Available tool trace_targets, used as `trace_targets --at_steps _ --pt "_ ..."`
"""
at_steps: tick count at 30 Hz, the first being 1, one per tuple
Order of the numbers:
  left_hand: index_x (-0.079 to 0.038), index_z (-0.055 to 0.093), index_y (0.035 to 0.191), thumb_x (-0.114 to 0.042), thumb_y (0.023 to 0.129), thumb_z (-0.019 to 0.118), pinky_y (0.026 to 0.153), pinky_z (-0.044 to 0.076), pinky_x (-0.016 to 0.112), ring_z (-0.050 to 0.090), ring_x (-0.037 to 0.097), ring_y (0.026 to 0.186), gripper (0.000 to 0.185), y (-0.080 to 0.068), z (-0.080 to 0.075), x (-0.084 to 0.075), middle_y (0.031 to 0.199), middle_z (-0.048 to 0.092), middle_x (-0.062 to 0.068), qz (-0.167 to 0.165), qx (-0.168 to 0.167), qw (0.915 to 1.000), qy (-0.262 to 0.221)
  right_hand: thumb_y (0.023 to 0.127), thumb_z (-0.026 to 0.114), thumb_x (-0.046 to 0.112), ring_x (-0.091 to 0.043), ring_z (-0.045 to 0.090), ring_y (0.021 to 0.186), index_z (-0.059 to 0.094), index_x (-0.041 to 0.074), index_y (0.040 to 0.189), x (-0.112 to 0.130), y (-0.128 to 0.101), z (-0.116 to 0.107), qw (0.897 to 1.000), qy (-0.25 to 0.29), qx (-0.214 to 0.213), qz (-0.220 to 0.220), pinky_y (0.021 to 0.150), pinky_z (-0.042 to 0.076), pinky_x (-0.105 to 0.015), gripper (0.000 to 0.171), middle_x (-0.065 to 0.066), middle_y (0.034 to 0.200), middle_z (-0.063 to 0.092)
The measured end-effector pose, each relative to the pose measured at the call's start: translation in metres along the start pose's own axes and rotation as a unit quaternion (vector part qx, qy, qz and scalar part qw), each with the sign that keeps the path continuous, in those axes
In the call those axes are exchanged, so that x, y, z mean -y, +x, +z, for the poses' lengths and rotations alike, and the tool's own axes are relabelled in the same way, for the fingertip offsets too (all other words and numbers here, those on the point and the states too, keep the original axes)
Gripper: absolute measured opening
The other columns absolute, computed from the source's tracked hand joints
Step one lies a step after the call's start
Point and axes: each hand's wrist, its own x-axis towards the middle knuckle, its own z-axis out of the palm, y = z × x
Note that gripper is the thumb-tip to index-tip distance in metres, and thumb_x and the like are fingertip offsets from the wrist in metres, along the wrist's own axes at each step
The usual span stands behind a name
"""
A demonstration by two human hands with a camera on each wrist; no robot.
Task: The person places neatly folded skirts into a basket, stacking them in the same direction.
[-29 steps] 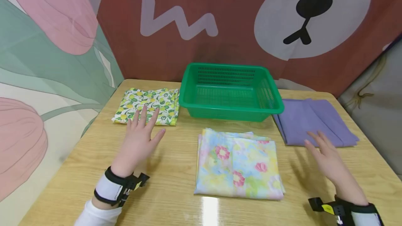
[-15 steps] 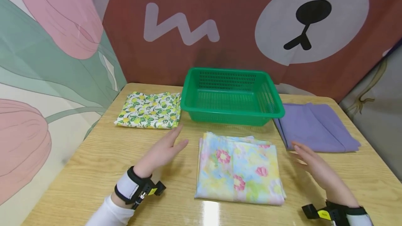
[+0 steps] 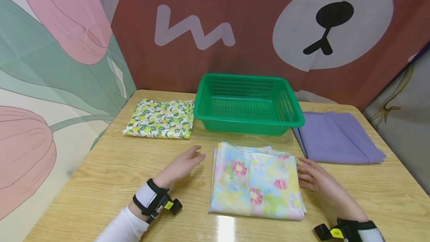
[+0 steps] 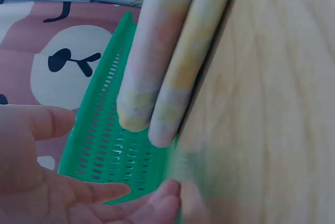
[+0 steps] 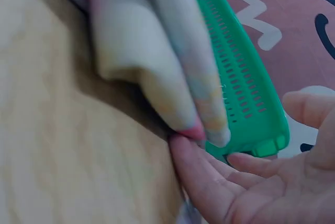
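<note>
A folded pastel cloth (image 3: pixel 256 182) with pink flowers lies on the table between my two hands. My left hand (image 3: pixel 181 165) is just left of it, fingers loosely bent and a small gap from the fold. In the left wrist view, two rolled folds of the pastel cloth (image 4: pixel 157 51) rise past the spread thumb and fingers. My right hand (image 3: pixel 317 178) is at the cloth's right edge, with fingertips (image 5: pixel 183 145) right at the lower corner of the folds in the right wrist view. Neither hand grips anything.
Behind the cloth stands a green plastic basket (image 3: pixel 248 126) with nothing in it. A folded lemon-print cloth (image 3: pixel 161 118) lies to its left, a folded purple cloth (image 3: pixel 336 137) to its right. The wooden table (image 3: pixel 111 182) meets a printed backdrop (image 3: pixel 255 29).
Both hands have come inward and down toward the pastel cloth, the left from near the lemon-print cloth, the right from near the purple one. The cloths and basket stay in place.
</note>
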Motion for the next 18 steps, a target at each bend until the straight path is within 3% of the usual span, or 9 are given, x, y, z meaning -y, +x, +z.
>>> trace_targets --at_steps 4,7,11,15,18 --pt "0.0 0.031 0.145 -0.039 0.099 0.045 0.102 0.041 0.049 0.057 0.031 0.115 0.062 0.002 0.007 0.0 0.132 0.053 0.021 0.004 0.017 0.9974 -0.071 0.104 0.028 0.032 0.001 0.058 0.094 -0.005 -0.01 0.145 -0.006 0.002 0.003 0.999 0.031 0.007 -0.018 0.083 0.051 -0.024 0.067 -0.009 0.122 0.054" --pt "0.007 0.026 0.144 -0.033 0.098 0.047 0.103 0.042 0.044 0.059 0.031 0.114 0.065 0.004 0.013 0.0 0.13 0.053 0.024 0.012 0.043 0.9906 -0.129 0.105 0.027 0.028 -0.002 0.06 0.097 0.019 -0.001 0.145 -0.01 0.003 0.002 0.994 0.075 0.061 -0.05 0.083 0.052 -0.026 0.051 0.01 0.11 0.06" --pt "0.009 0.023 0.144 -0.031 0.098 0.047 0.1 0.045 0.039 0.057 0.033 0.115 0.065 0.007 0.02 0.0 0.133 0.049 0.027 0.026 0.068 0.9834 -0.166 0.105 0.025 0.025 -0.005 0.061 0.1 0.05 0.02 0.123 -0.013 0.005 0.002 0.979 0.13 0.135 -0.075 0.084 0.052 -0.027 0.031 0.01 0.11 0.065" --pt "0.006 0.03 0.142 -0.032 0.099 0.044 0.1 0.045 0.039 0.054 0.032 0.119 0.059 0.008 0.027 -0.001 0.137 0.046 0.023 0.043 0.085 0.9795 -0.177 0.105 0.025 0.024 -0.005 0.061 0.097 0.054 0.022 0.115 -0.013 0.005 0.005 0.975 0.151 0.147 -0.075 0.082 0.052 -0.025 0.031 0.007 0.107 0.066" --pt "0.007 0.033 0.141 -0.031 0.1 0.043 0.102 0.043 0.04 0.051 0.034 0.123 0.057 0.009 0.031 -0.001 0.138 0.045 0.023 0.054 0.108 0.9726 -0.199 0.105 0.027 0.025 -0.004 0.06 0.1 0.048 0.017 0.123 -0.013 0.006 0.008 0.975 0.162 0.14 -0.066 0.085 0.052 -0.024 0.028 0.008 0.11 0.064"
